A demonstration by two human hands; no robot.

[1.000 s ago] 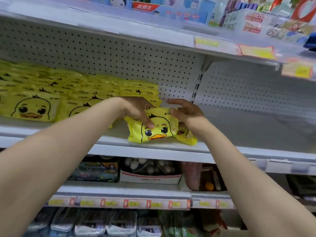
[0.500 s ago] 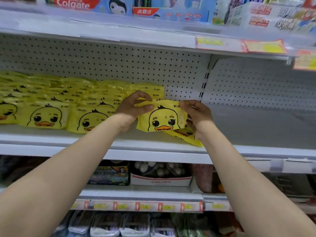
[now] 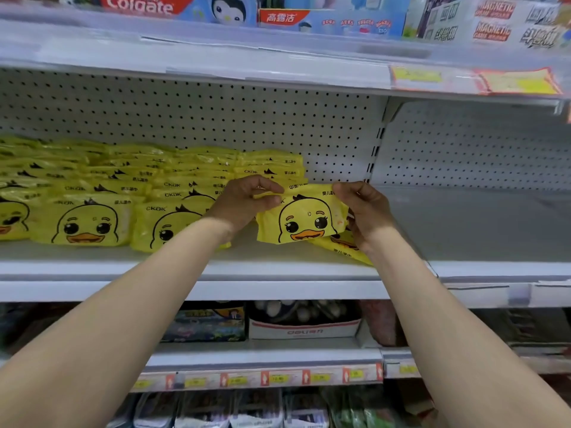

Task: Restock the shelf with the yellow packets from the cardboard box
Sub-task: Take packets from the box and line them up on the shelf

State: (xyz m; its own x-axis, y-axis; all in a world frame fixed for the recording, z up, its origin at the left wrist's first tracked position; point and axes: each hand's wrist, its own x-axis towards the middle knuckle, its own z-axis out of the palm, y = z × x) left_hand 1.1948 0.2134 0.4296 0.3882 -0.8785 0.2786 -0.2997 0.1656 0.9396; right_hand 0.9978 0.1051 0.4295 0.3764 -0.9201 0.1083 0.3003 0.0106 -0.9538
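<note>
Both arms reach up to the middle shelf (image 3: 278,270), and between the two hands stands a yellow duck packet (image 3: 304,217), upright with the cartoon duck face turned outward. The left hand (image 3: 244,202) pinches the packet's upper left corner, thumb under and fingers curled over the top edge; the right hand (image 3: 366,214) pinches the upper right corner in the same way, its fingers bent round the edge. The packet sits towards the right end of this shelf bay, just beside the last stack of the same goods, and I cannot tell whether its lower edge touches the shelf board. Under it, and partly behind the right wrist, a second yellow packet (image 3: 346,250) lies flat and tilted, one corner pointing to the shelf's front edge. The left half of the shelf, back to the pegboard panel (image 3: 216,118), is filled with rows of stacked duck packets (image 3: 89,220), the front ones leaning face-out near the front edge. On the shelf above stand Colgate toothpaste boxes (image 3: 139,6) and, towards the right, magnetic game boxes (image 3: 494,26), with yellow price labels (image 3: 519,81) on that shelf's lip. On the shelf below sits a white display box (image 3: 304,330), and a strip of price tags (image 3: 262,378) runs along its front edge.
</note>
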